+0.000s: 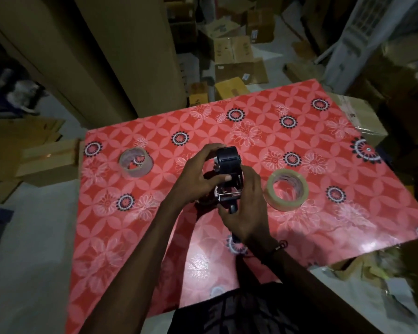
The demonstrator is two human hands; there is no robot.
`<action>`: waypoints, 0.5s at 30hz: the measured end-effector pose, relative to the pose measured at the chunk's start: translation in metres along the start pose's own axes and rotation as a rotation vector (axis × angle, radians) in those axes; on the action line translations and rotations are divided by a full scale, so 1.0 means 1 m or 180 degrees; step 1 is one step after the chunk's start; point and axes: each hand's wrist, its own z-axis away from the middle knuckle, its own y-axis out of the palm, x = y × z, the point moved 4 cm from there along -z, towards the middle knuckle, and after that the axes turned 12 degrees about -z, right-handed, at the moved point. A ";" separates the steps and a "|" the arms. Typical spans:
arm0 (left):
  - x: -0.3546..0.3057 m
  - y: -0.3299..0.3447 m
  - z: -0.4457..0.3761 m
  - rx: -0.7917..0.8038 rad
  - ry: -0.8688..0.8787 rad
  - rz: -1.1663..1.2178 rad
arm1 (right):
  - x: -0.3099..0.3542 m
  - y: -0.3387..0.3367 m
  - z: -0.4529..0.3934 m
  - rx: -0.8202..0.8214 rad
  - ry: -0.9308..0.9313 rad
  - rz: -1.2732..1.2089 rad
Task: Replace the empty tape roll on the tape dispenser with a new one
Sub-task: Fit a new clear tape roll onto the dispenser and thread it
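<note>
One tape dispenser [228,175], black, at the middle of the table [311,227]. Two hands on it: left hand [198,175] on the dispenser's left side, right hand [245,208] on its near right side. Two rolls: one empty tape roll [136,165] left of the dispenser, one new tape roll [287,189] right of it. One table, covered in red flowered cloth. Many cardboard boxes [234,59] beyond the dispenser, too cluttered to count.

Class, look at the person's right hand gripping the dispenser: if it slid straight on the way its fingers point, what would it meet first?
The right hand points up-left, so it would press into the black handheld tape dispenser it already grips, then probably the left hand wrapped round the other side. Depth is hard to judge here.
</note>
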 end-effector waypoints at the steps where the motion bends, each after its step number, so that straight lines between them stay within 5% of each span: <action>1: 0.001 0.000 0.000 -0.0035 0.0010 0.0019 | 0.001 0.001 0.001 -0.0061 -0.0021 -0.0045; 15: 0.023 -0.033 0.005 -0.0720 -0.0098 -0.0278 | 0.004 0.032 -0.006 -0.0016 -0.0360 -0.0178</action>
